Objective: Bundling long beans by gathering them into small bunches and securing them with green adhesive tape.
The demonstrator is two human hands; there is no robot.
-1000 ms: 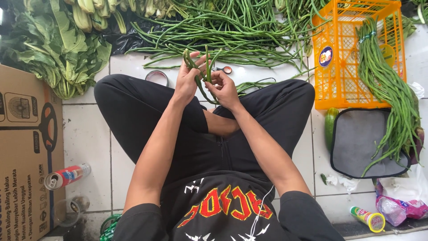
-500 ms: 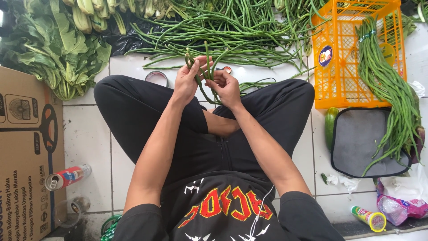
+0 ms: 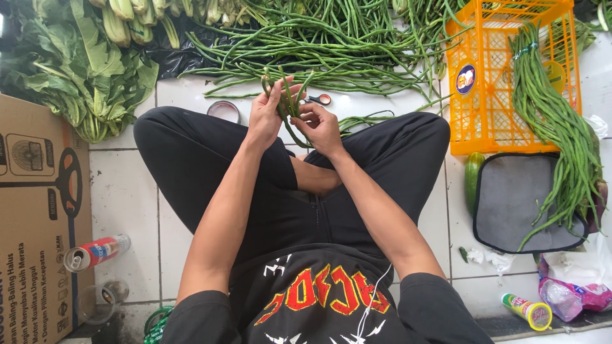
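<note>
Gripping a folded bunch of long beans (image 3: pixel 288 102), my left hand (image 3: pixel 268 114) clasps its upper part while my right hand (image 3: pixel 320 127) pinches its lower loop. The bunch hangs above my crossed legs, near the loose bean pile (image 3: pixel 319 44); scissors (image 3: pixel 317 99) lie just before that pile, and the orange crate (image 3: pixel 488 95) stands to its right.

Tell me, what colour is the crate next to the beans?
Orange crate, seen clearly from the head camera.

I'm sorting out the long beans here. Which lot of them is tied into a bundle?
The long beans draped from the orange crate onto the grey mat: a band cinches their top. The floor pile lies loose.
</note>
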